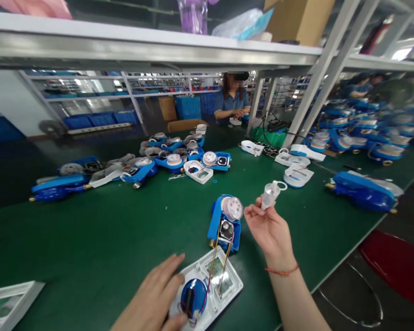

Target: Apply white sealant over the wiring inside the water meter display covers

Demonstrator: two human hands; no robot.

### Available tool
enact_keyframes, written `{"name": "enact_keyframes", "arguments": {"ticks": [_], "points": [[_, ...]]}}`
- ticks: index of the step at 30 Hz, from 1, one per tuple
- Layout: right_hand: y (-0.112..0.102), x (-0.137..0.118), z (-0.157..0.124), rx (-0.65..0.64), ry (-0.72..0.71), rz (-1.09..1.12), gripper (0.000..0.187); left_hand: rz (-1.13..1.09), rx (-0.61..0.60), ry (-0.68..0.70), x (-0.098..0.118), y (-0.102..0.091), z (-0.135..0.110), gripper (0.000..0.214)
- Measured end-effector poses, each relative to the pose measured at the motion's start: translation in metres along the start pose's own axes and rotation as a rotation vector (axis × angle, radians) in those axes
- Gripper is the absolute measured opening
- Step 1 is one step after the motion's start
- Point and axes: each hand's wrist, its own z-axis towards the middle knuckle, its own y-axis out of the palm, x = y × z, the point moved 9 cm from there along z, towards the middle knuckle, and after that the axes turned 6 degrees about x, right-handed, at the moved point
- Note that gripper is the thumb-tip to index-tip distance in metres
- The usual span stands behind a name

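Observation:
My right hand (267,225) pinches a small clear plastic cup (271,195) with a white ring at its rim, raised over the table. To its left stands a blue water meter (226,223) with a round clear-topped dial and a black-and-white module. Thin coloured wires run from the meter to an upturned white cover (224,299), which has a green circuit board and a blue round recess holding a black cylinder. Along the cover's left edge lies my left hand (158,294), fingers spread and thumb over the near part. Whether it grips the cover is unclear.
Blue meters (174,158) crowd the table's far left, with more at right. White covers (298,174) lie at the back right, and another cover (12,303) at near left. A shelf (152,46) spans overhead. A co-worker (232,103) sits opposite; a red stool (396,266) stands right.

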Motion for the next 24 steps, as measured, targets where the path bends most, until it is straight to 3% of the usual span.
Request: {"name": "enact_keyframes", "arguments": {"ticks": [2, 5, 8, 11, 14, 17, 21, 24], "points": [[-0.011, -0.001, -0.003, 0.031, -0.012, -0.015, 0.012, -0.027, 0.098, 0.015, -0.005, -0.022, 0.04, 0.027], [-0.022, -0.001, -0.01, 0.069, -0.021, -0.025, 0.012, -0.097, 0.103, 0.096, -0.003, -0.024, 0.13, 0.031], [-0.025, -0.001, -0.023, 0.077, -0.006, -0.034, 0.016, -0.154, 0.025, 0.205, 0.011, 0.002, 0.209, 0.032], [-0.027, 0.001, -0.042, 0.081, 0.044, -0.046, 0.025, -0.177, -0.157, 0.239, 0.02, 0.04, 0.24, 0.033], [-0.036, 0.011, -0.06, 0.108, 0.136, -0.063, 0.031, -0.174, -0.247, 0.148, 0.003, 0.058, 0.227, 0.033], [-0.048, 0.03, -0.077, 0.141, 0.253, -0.07, 0.028, -0.172, -0.204, -0.039, -0.039, 0.045, 0.187, 0.036], [-0.055, 0.062, -0.096, 0.156, 0.412, -0.055, 0.023, -0.175, -0.1, -0.383, -0.103, 0.009, 0.089, 0.039], [-0.057, 0.083, -0.107, 0.151, 0.513, -0.044, 0.025, -0.104, -0.058, -0.64, -0.126, -0.01, -0.003, 0.047]]}}
